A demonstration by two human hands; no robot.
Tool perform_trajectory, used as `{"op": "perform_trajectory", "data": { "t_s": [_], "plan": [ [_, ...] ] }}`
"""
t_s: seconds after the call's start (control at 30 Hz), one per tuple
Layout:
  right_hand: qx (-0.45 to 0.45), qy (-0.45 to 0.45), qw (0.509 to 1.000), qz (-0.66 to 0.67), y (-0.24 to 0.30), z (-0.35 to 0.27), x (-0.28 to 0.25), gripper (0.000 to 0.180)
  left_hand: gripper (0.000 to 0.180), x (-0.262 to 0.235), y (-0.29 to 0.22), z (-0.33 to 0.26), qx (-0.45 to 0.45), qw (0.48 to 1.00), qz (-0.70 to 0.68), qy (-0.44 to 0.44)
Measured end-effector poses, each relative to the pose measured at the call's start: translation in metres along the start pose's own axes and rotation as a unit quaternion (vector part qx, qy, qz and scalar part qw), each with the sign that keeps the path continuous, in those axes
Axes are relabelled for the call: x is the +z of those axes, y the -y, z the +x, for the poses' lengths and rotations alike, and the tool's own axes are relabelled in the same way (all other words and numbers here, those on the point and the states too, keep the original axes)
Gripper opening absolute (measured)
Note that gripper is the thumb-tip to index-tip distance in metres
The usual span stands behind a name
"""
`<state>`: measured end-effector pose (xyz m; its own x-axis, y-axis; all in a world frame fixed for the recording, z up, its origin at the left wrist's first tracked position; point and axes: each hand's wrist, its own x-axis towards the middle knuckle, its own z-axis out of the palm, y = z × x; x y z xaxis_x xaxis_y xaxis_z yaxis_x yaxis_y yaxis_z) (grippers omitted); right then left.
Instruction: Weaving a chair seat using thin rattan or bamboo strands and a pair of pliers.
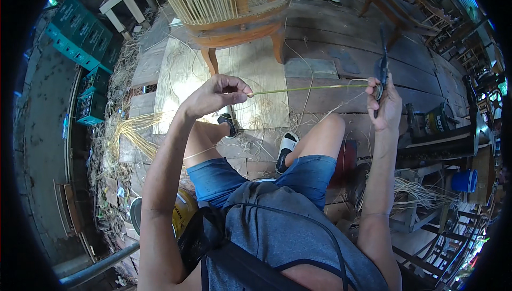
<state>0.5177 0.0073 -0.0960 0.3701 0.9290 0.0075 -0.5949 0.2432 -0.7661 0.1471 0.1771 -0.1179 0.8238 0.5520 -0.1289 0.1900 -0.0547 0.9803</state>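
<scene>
My left hand (217, 98) pinches one end of a thin yellow-green cane strip (309, 88) between thumb and fingertips. The strip runs almost straight across to my right hand (385, 101), whose fingers meet its other end. In that same hand I grip a dark bladed tool (382, 69), its narrow tip pointing up and away; its exact kind is unclear. Beyond my hands stands a wooden chair (234, 34) with cane strands strung over its back and a woven cane seat. A loose bundle of cane strips (137, 133) lies on the floor at my left.
Under the chair lies a pale board (224, 67) on the plank floor. Green crates (80, 35) are stacked at the far left, near a small wooden bench (121, 3). A yellow container (184, 211) sits by my left side. More cane (421, 190) and a blue bucket (464, 180) are at right.
</scene>
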Motion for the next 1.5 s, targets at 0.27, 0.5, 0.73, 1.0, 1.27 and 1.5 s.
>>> {"op": "perform_trajectory", "data": {
  "t_s": [0.27, 0.5, 0.73, 1.0, 1.27, 1.5],
  "plan": [
    [-0.015, -0.002, 1.000, -0.019, 0.015, -0.001, -0.017, 0.036, 0.010, -0.002, 0.009, 0.007, -0.007, 0.999, -0.028, -0.030],
    [-0.021, -0.076, 0.996, -0.046, 0.005, -0.013, -0.033, 0.037, 0.015, -0.009, 0.027, 0.018, -0.006, 0.998, 0.004, -0.060],
    [0.029, -0.190, 0.981, 0.004, -0.088, -0.033, 0.009, 0.046, 0.030, 0.098, 0.028, 0.027, 0.010, 0.980, 0.132, -0.148],
    [0.078, -0.164, 0.972, 0.148, -0.183, -0.069, 0.052, 0.041, 0.028, 0.144, 0.053, 0.044, 0.040, 0.904, -0.385, -0.179],
    [0.210, 0.144, 0.946, 0.201, -0.144, -0.101, 0.035, 0.045, 0.031, 0.068, 0.040, 0.028, 0.018, 0.995, 0.050, -0.087],
    [0.178, -0.044, 0.972, 0.144, -0.090, 0.014, 0.016, 0.037, 0.022, 0.060, 0.012, -0.008, -0.083, 0.996, 0.021, 0.001]
  ]
}}
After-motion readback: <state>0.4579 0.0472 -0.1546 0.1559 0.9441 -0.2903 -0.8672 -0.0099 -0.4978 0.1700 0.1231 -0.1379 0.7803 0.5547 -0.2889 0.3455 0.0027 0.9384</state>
